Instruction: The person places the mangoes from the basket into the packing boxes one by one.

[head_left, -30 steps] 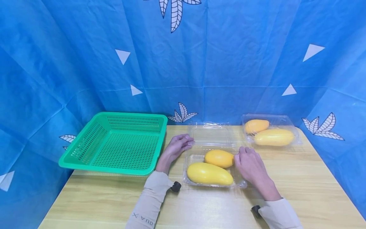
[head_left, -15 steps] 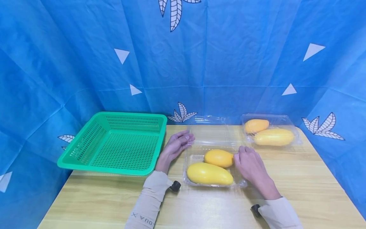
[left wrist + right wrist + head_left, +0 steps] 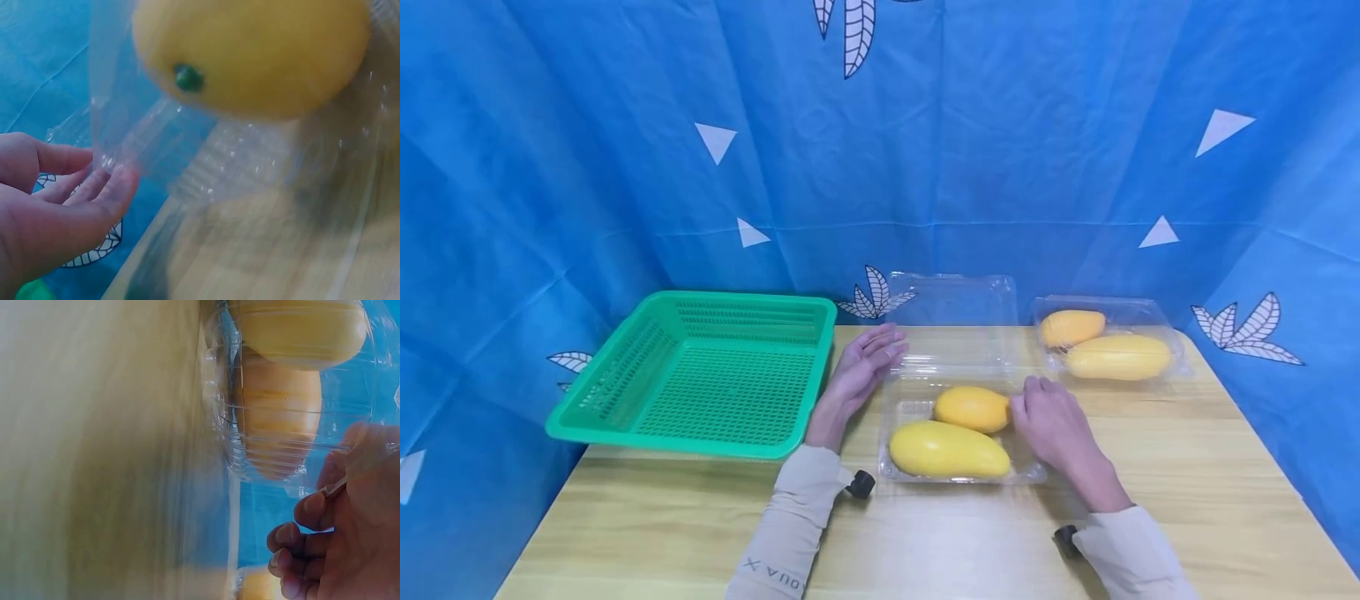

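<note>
In the head view, a clear plastic clamshell box [image 3: 913,409] sits on the table with its lid [image 3: 953,302] raised at the back. Inside lie a long yellow fruit [image 3: 947,450] and a smaller orange-yellow fruit [image 3: 972,409]; the left wrist view shows a green stem nub on one fruit [image 3: 250,56]. At the lid's left edge is my left hand [image 3: 855,375], its fingers fairly straight and touching the clear plastic [image 3: 119,140]. My right hand [image 3: 1060,425] pinches the box's right rim between thumb and forefinger, as the right wrist view shows.
A green slotted basket [image 3: 811,417] stands on the left of the wooden table [image 3: 955,550]. Another clear clamshell box [image 3: 1131,315], closed over two yellow fruits, is at the back right. A blue patterned curtain [image 3: 1000,167] surrounds the table.
The box's lid has risen from lying back towards the table to standing higher against the curtain. My left hand has moved slightly up with it. My right hand stays at the right rim.
</note>
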Available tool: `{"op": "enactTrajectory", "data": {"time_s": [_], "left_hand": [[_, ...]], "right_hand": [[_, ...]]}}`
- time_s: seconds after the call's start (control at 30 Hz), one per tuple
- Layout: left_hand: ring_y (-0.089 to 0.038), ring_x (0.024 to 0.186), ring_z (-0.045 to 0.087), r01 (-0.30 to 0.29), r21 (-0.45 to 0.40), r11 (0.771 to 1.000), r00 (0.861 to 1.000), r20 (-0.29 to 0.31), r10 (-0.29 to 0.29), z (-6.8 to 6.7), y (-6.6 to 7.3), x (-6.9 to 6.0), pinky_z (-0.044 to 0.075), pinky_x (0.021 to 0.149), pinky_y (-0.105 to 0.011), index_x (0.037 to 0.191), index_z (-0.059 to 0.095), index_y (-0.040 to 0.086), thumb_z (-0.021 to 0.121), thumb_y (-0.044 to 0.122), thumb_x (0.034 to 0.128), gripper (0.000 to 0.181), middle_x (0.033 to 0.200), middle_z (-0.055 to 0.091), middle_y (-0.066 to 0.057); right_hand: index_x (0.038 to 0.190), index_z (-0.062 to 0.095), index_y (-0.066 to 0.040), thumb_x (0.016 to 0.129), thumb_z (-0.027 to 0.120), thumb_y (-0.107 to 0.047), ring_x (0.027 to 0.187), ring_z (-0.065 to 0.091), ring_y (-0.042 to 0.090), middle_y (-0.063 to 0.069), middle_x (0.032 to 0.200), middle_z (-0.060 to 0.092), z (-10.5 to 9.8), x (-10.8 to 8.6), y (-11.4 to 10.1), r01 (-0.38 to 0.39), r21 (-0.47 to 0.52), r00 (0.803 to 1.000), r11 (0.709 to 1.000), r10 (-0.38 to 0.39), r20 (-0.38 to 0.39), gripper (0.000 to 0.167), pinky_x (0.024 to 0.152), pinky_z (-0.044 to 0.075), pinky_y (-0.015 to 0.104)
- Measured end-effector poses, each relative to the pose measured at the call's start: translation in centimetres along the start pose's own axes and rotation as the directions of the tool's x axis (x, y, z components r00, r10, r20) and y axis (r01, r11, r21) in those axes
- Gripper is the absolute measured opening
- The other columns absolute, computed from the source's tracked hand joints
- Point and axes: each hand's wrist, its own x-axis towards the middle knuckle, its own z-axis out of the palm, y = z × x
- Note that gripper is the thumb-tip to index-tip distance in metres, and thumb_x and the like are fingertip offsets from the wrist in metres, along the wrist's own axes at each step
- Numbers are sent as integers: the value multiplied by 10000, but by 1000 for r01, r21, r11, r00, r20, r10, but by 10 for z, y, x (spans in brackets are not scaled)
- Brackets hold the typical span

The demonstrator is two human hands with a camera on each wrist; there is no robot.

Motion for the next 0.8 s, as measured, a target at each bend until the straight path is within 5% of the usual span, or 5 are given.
{"op": "enactTrajectory", "data": {"time_s": [0.3, 0.8], "left_hand": [[-345, 1289, 583, -35, 106, 994, 996, -75, 44, 10, -2, 2, 531, 1012, -354, 1501, 435, -14, 581, -70, 989, 535, 1437, 565, -212], [-392, 1281, 583, -55, 170, 984, 992, -107, 74, 11, -2, -1, 534, 1012, -389, 1472, 487, 7, 584, -84, 974, 516, 1425, 575, -223]], "right_hand": [[800, 480, -88, 1045, 417, -162, 713, 434, 261, 64, 756, 448, 0, 0, 1, -20, 16, 1000, 1000, 20, -15, 263, 628, 403, 375], [805, 483, -77, 1044, 418, -162, 723, 442, 272, 72, 760, 453, -2, 0, -2, -27, 13, 1000, 1000, 27, -3, 261, 629, 408, 387]]}}
